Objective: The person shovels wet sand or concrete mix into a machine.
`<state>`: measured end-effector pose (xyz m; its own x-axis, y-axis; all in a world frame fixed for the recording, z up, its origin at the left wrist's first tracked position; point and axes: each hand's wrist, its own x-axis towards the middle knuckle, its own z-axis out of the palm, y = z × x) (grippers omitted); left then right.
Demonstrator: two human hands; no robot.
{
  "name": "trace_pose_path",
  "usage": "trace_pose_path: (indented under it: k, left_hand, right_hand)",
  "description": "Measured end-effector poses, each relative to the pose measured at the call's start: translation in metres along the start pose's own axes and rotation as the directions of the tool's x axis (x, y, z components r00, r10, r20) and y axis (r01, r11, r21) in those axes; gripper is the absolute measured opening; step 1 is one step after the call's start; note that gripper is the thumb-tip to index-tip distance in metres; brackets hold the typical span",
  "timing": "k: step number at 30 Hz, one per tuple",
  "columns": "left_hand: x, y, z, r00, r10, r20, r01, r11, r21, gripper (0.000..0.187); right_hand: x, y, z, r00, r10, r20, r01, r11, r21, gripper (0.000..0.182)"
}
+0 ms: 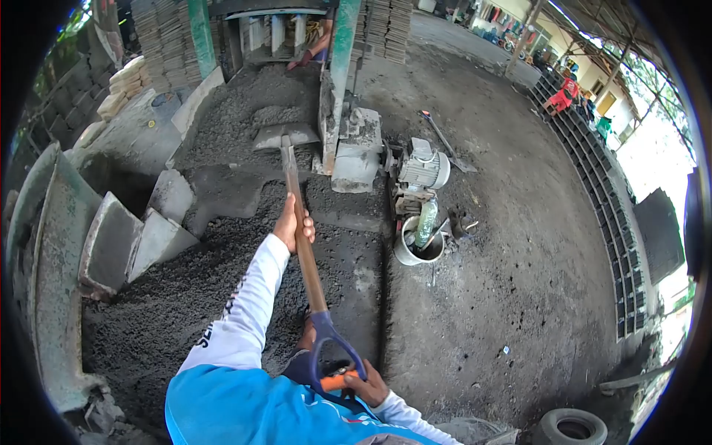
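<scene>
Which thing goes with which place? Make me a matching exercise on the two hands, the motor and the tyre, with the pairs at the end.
1. Left hand
2. Right hand
3. Electric motor
4. Tyre

A. At the picture's bottom right
B. On the brown shovel shaft
C. Just beyond the bucket
D. At the orange handle grip

Pairs: 1-B, 2-D, 3-C, 4-A

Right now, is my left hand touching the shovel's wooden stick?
Touching. The head view shows your left hand wrapped around the wooden stick, with skin showing against both sides of it.
</scene>
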<state>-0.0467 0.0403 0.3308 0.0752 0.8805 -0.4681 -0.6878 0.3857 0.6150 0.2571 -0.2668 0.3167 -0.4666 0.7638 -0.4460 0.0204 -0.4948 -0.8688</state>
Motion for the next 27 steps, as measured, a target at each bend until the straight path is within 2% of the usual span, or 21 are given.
trace_pose_path:
  k: [2, 4, 7, 8, 11, 12, 15, 17, 19, 21, 22, 23, 24, 25, 26, 27]
  left_hand:
    - [0.014, 0.025, -0.007, 1.000, -0.004, 0.030, 0.004, 1.000, 0.022, 0.063]
    - [0.030, 0.048, -0.011, 1.000, -0.029, -0.003, 0.029, 0.999, 0.035, 0.063]
    - [0.062, 0.075, -0.017, 0.999, -0.037, -0.017, 0.038, 0.998, 0.060, 0.064]
    - [0.076, 0.084, -0.018, 0.998, -0.051, -0.026, 0.053, 0.997, 0.058, 0.064]
    - [0.124, 0.109, -0.018, 0.997, -0.059, -0.039, 0.061, 0.997, 0.054, 0.065]
    - [0.144, 0.117, -0.022, 0.998, -0.057, -0.037, 0.059, 0.997, 0.052, 0.065]
    - [0.203, 0.150, -0.027, 0.996, -0.071, -0.051, 0.072, 0.997, 0.025, 0.066]
    - [0.233, 0.180, -0.022, 0.996, -0.072, -0.059, 0.073, 0.997, 0.023, 0.066]
    - [0.291, 0.199, -0.033, 0.995, 0.096, -0.005, -0.094, 0.987, 0.131, 0.067]
    - [0.317, 0.212, -0.008, 0.986, 0.117, -0.123, -0.107, 0.991, 0.084, 0.060]
    - [0.296, 0.207, 0.022, 0.984, 0.109, -0.139, -0.106, 0.994, 0.025, 0.057]
    - [0.264, 0.203, 0.056, 0.982, 0.105, -0.156, -0.111, 0.993, -0.032, 0.055]
    - [0.233, 0.192, 0.076, 1.000, 0.001, 0.014, 0.001, 0.986, -0.166, 0.054]
    - [0.212, 0.174, 0.093, 0.996, 0.028, 0.090, -0.004, 0.966, -0.257, 0.057]
    - [0.172, 0.160, 0.115, 0.986, -0.014, 0.168, 0.079, 0.918, -0.389, 0.057]
    - [0.154, 0.144, 0.119, 0.935, 0.006, 0.354, 0.155, 0.893, -0.423, 0.057]
  right_hand:
    - [0.024, -0.014, 0.020, 1.000, -0.025, 0.018, 0.027, 0.997, -0.077, 0.054]
    - [0.047, -0.031, 0.037, 0.998, -0.054, 0.024, 0.057, 0.989, -0.138, 0.061]
    - [0.085, -0.055, 0.049, 0.998, -0.062, -0.003, 0.060, 0.985, -0.163, 0.058]
    - [0.094, -0.070, 0.049, 0.996, -0.089, 0.019, 0.090, 0.994, -0.057, 0.059]
    - [0.132, -0.104, 0.046, 0.986, -0.164, -0.021, 0.164, 0.986, -0.001, 0.056]
    - [0.157, -0.086, 0.032, 0.987, -0.162, -0.006, 0.162, 0.986, -0.029, 0.052]
    - [0.210, -0.111, 0.016, 0.996, -0.084, 0.025, 0.085, 0.996, -0.039, 0.051]
    - [0.243, -0.143, 0.016, 0.988, -0.143, -0.058, 0.133, 0.981, -0.143, 0.053]
    - [0.255, -0.201, 0.022, 0.989, -0.141, -0.054, 0.133, 0.983, -0.128, 0.049]
    - [0.271, -0.216, 0.006, 0.962, -0.235, -0.138, 0.243, 0.969, 0.041, 0.038]
    - [0.253, -0.241, -0.009, 0.960, -0.231, -0.158, 0.250, 0.962, 0.110, 0.032]
    - [0.246, -0.237, -0.044, 0.916, -0.363, -0.170, 0.397, 0.878, 0.267, 0.029]
    - [0.234, -0.236, -0.076, 0.836, -0.429, -0.343, 0.536, 0.773, 0.339, 0.031]
    - [0.200, -0.249, -0.114, 0.785, -0.563, -0.258, 0.617, 0.745, 0.253, 0.040]
    - [0.149, -0.295, -0.115, 0.772, -0.575, -0.272, 0.599, 0.801, 0.009, 0.044]
    - [0.119, -0.302, -0.143, 0.686, -0.663, -0.301, 0.638, 0.746, -0.190, 0.045]
